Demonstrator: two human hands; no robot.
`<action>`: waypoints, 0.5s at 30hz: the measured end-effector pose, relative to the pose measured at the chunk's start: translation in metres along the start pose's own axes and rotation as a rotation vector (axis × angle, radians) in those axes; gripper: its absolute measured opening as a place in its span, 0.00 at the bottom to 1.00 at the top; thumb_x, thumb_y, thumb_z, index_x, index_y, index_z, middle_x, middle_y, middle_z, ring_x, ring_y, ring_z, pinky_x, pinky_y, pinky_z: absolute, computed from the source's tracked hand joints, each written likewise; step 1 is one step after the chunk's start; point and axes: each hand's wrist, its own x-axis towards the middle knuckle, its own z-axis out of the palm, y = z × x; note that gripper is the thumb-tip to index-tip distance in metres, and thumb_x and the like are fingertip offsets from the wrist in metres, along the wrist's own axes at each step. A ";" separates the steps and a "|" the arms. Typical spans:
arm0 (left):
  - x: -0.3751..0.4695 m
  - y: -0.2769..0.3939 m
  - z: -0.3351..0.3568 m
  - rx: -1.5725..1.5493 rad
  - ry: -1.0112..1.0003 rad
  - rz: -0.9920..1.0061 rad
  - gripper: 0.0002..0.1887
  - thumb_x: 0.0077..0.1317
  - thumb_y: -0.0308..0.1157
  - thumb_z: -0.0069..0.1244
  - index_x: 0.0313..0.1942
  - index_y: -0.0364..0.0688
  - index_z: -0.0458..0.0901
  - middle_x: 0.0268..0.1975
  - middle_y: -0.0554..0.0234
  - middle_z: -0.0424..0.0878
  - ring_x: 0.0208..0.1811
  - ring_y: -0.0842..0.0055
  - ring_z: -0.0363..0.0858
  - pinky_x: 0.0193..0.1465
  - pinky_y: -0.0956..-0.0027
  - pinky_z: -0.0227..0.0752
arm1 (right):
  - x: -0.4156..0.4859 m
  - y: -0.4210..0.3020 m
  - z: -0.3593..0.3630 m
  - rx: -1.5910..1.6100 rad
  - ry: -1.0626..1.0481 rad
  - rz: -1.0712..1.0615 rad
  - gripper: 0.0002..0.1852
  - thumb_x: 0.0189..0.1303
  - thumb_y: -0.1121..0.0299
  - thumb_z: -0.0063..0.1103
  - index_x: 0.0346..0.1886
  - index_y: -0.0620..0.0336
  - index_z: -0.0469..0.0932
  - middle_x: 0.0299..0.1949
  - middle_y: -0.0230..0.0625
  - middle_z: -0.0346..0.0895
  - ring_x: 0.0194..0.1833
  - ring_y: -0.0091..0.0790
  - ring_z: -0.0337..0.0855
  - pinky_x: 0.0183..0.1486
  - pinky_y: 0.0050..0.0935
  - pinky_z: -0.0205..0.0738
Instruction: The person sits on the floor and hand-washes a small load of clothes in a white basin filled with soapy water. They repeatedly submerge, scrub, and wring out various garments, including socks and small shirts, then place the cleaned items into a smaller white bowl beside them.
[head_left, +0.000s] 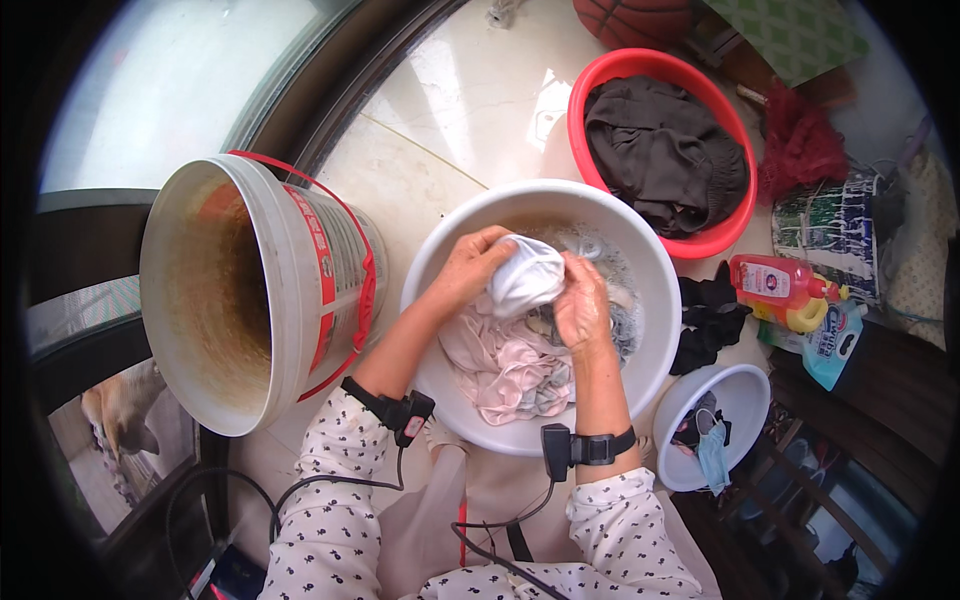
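Above a large white plastic basin (418, 300), a small white cloth garment (527, 276) is bunched between both hands. My left hand (474, 259) grips its left side, fingers over the top edge. My right hand (583, 304) has hold of its right side, the palm wet and turned partly up. Below lies a heap of pale pink fabric (506, 375) at the near side of the basin. Greyish cloth and murky, sudsy water (577, 240) show behind and to the right, partly hidden by my hands.
A big white bucket (307, 277) with a red handle stands left. Dark clothing (664, 150) fills a red basin (752, 176) at back right. Soap bottles (772, 281), black cloth (705, 322) and a small basin (675, 457) holding a face mask (712, 454) sit right. Cables trail from both wrists.
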 end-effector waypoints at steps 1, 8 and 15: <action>0.007 -0.013 -0.004 0.167 0.093 -0.002 0.16 0.68 0.37 0.50 0.50 0.37 0.78 0.43 0.56 0.83 0.40 0.74 0.82 0.43 0.71 0.75 | 0.005 0.002 -0.003 -0.163 0.105 -0.072 0.18 0.69 0.63 0.52 0.56 0.63 0.72 0.56 0.44 0.74 0.55 0.33 0.75 0.58 0.32 0.68; 0.038 -0.084 0.018 1.116 0.157 0.358 0.19 0.58 0.28 0.52 0.51 0.37 0.78 0.52 0.44 0.79 0.53 0.52 0.77 0.54 0.52 0.71 | 0.049 0.056 -0.011 -1.066 -0.014 -0.239 0.17 0.66 0.64 0.50 0.53 0.62 0.76 0.53 0.45 0.76 0.52 0.43 0.76 0.57 0.37 0.67; 0.009 -0.028 0.069 0.350 -0.033 0.447 0.13 0.56 0.35 0.59 0.37 0.36 0.83 0.49 0.43 0.75 0.52 0.53 0.76 0.54 0.57 0.69 | 0.037 0.030 -0.009 0.339 -0.013 0.226 0.28 0.70 0.51 0.47 0.61 0.67 0.67 0.58 0.41 0.72 0.56 0.40 0.73 0.63 0.39 0.66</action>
